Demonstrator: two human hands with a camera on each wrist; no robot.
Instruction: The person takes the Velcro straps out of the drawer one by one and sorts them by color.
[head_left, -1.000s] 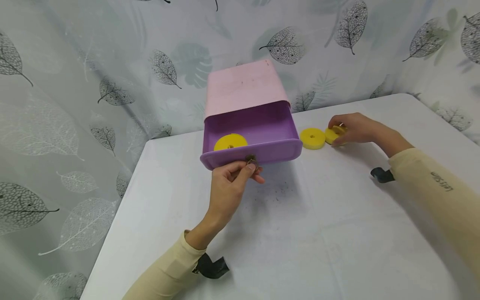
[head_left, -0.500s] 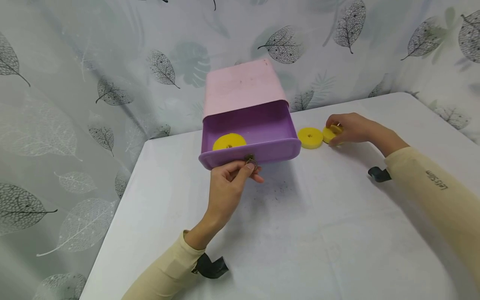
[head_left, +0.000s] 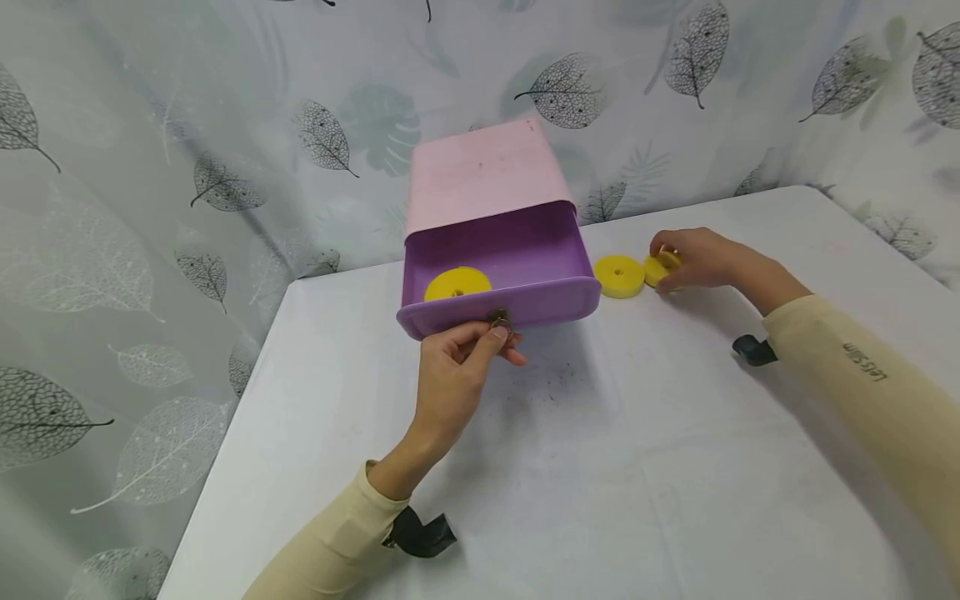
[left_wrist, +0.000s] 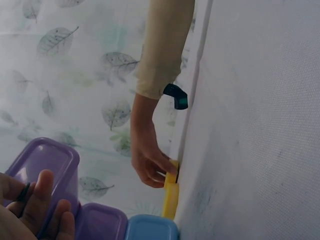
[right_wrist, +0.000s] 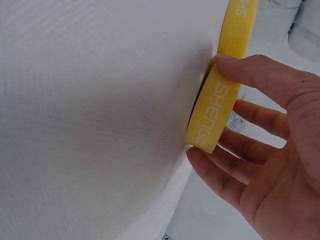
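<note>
My left hand (head_left: 453, 377) pinches a small metal ring pull (head_left: 506, 323) between thumb and fingers, at the front of a purple drawer (head_left: 540, 302). The drawer is pulled out of its pink-topped cabinet (head_left: 487, 175), and one yellow disc (head_left: 456, 280) with a small centre hole lies at its left front. To the right, my right hand (head_left: 701, 255) grips another yellow disc (right_wrist: 212, 110) by its rim, thumb on one side and fingers on the other. White lettering runs along that rim. A further yellow disc (head_left: 618, 277) lies right beside it on the table, close to the cabinet.
In the left wrist view, another purple drawer (left_wrist: 101, 222) and a blue drawer (left_wrist: 151, 228) show below the pulled-out one. A white cloth covers the table (head_left: 600, 500). Leaf-print curtains (head_left: 360, 67) hang behind and at both sides. Dark specks dot the cloth before the cabinet.
</note>
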